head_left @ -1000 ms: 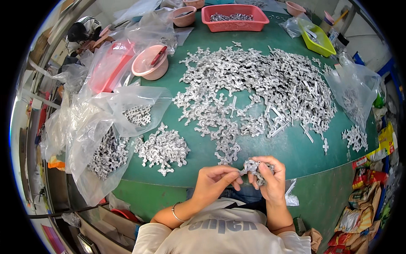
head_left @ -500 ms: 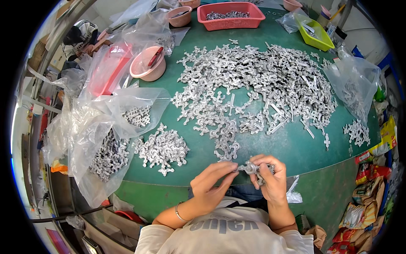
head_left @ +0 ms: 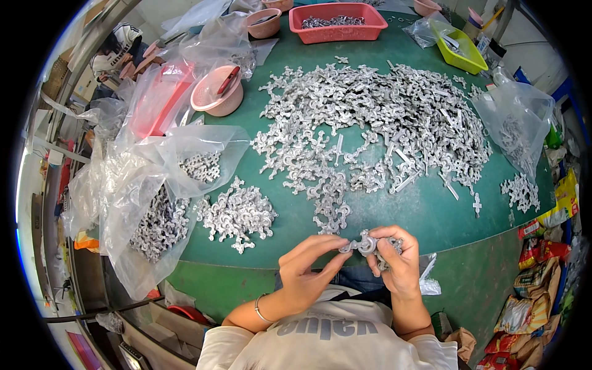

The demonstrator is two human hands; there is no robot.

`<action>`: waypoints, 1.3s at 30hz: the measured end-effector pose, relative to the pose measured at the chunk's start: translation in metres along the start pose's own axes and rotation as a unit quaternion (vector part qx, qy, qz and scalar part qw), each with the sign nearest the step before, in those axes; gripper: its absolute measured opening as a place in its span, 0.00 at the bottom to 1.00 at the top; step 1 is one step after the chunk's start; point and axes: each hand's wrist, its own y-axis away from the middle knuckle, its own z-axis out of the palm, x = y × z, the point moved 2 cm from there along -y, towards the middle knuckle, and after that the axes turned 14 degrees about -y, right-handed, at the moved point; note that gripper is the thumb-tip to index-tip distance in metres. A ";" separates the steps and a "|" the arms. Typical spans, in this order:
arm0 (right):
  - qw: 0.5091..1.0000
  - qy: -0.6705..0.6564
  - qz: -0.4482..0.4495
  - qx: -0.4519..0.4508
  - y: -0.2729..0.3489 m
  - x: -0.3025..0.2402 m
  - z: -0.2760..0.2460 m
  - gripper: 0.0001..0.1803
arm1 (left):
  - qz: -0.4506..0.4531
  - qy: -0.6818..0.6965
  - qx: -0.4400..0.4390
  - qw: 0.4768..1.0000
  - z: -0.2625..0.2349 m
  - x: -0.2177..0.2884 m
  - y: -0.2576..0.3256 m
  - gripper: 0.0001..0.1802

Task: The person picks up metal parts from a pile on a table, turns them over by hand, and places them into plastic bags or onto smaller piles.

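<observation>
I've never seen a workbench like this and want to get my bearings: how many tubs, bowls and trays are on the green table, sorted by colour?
Pink round bowls: 3
Red rectangular basket: 1
Yellow-green tray: 1
Total: 5
The bowls at the far rim are partly cut off.

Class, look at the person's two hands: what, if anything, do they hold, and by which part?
Both hold one small cluster of silvery metal parts: the left hand pinches its left end with its fingertips, and the right hand cups its right side.

Two hands [head_left: 308, 271], perhaps three bowls [head_left: 216, 95]
</observation>
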 end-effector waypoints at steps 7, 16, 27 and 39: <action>0.998 0.004 -0.055 0.004 -0.002 0.005 -0.005 0.05 | -0.077 0.088 -0.055 0.992 0.002 -0.004 0.003 0.08; 0.995 0.073 -0.064 0.036 -0.005 0.003 -0.004 0.06 | -0.319 0.325 -0.150 0.878 0.009 -0.018 0.005 0.07; 0.997 -0.023 -0.004 0.073 -0.007 0.010 -0.012 0.15 | -0.283 0.307 -0.261 0.870 0.026 -0.026 0.015 0.09; 0.976 -0.207 0.020 0.068 -0.020 0.005 -0.038 0.05 | -0.026 -0.271 -0.114 0.955 0.027 -0.067 -0.012 0.19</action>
